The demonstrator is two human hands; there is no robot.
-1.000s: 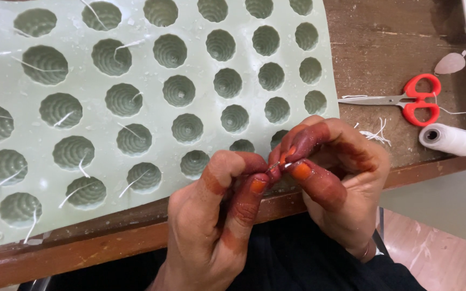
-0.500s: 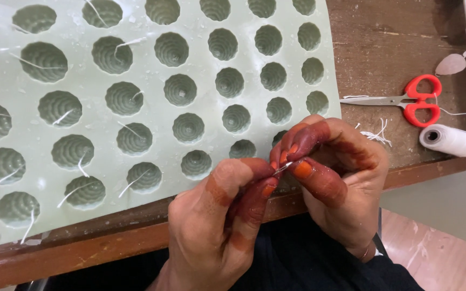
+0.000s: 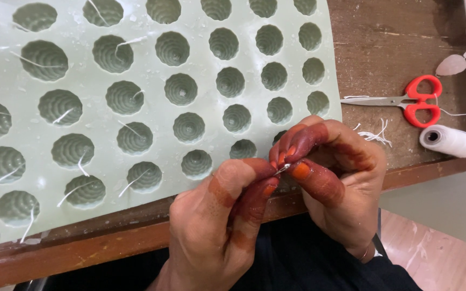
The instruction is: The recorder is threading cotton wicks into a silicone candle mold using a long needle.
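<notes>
White wick (image 3: 282,168) sat pinched between left hand (image 3: 217,215) and right hand (image 3: 333,178), above the mould's (image 3: 136,70) near edge; so short a piece could slip from the fingertips.

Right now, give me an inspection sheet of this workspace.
Surface: worn brown wooden table, scratched, front edge chipped.
Job's things: pale green mould with ribbed round cavities, some on the left holding white wicks; a short white wick piece pinched between both hands.
Clutter: red-handled scissors, white thread spool, loose thread scraps.
Hands: left hand and right hand meet fingertip to fingertip at the table edge.
Cables: nothing seen.
Surroundings: light floor at lower right.
</notes>
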